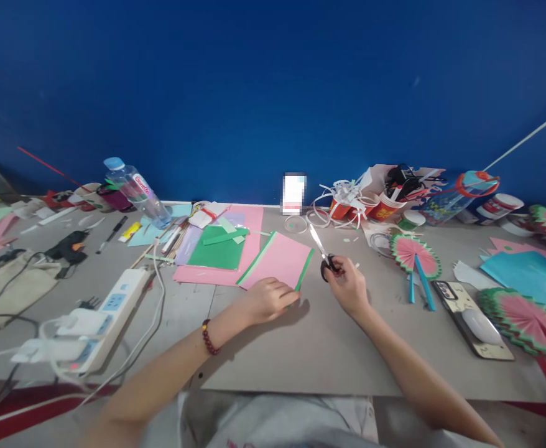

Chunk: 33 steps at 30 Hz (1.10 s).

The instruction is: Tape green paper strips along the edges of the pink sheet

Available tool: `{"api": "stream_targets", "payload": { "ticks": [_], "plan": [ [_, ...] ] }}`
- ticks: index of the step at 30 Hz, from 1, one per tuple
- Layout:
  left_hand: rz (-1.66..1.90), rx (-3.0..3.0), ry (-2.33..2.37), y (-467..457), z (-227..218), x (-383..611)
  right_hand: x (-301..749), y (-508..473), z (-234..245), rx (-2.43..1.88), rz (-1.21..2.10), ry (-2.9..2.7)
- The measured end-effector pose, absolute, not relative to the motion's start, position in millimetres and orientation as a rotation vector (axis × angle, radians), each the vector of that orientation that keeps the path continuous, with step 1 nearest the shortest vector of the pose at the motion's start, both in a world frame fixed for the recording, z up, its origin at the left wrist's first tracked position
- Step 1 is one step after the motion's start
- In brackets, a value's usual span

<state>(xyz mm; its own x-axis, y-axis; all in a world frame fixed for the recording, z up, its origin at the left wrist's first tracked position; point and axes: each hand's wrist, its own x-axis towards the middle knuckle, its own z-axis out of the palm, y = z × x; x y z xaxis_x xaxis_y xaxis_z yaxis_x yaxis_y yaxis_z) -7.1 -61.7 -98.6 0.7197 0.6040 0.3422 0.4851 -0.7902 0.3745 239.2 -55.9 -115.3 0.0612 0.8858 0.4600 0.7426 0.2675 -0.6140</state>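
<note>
My left hand (273, 300) is closed at the near edge of a pink sheet of paper (282, 261) that has green strips along two opposite sides. Its fingers are bent over the lower right corner, and the fingertips are partly hidden. To the right, my right hand (349, 286) grips a pair of scissors (322, 249) by the black handles. The scissors' silver blades point up and away, just right of the sheet and apart from it. Left of the sheet lies a stack of green paper (217, 255) on larger pink paper (255, 218).
A white power strip (117, 311) with plugs and cables lies at the left, near a water bottle (137, 191). Red cups (385, 207) with paper strips stand at the back. A folded paper fan (415, 254) and a phone (457, 305) bearing a mouse (481, 326) are at the right.
</note>
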Motion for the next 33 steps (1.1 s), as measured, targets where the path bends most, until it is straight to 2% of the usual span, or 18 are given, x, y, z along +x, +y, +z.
{"api": "stream_targets", "payload": {
  "ticks": [3, 8, 10, 14, 23, 33],
  "plan": [
    [0.743, 2.583, 0.887, -63, -99, -12, 236, -58, -113, -1.470, 0.134, -1.883],
    [1.296, 2.208, 1.060, -60, -96, -20, 229, -63, -107, -1.405, 0.113, -2.207],
    [1.390, 2.129, 1.160, -58, -95, -21, 225, -65, -107, -1.379, 0.130, -2.286],
    [1.328, 2.120, 1.323, -52, -96, -22, 221, -67, -109, -1.372, 0.182, -2.348],
    [1.261, 2.234, 1.345, -49, -103, -22, 219, -69, -106, -1.377, 0.182, -2.331],
    [1.248, 2.090, 1.437, -46, -105, -19, 213, -74, -107, -1.402, 0.099, -2.338]
  ]
}}
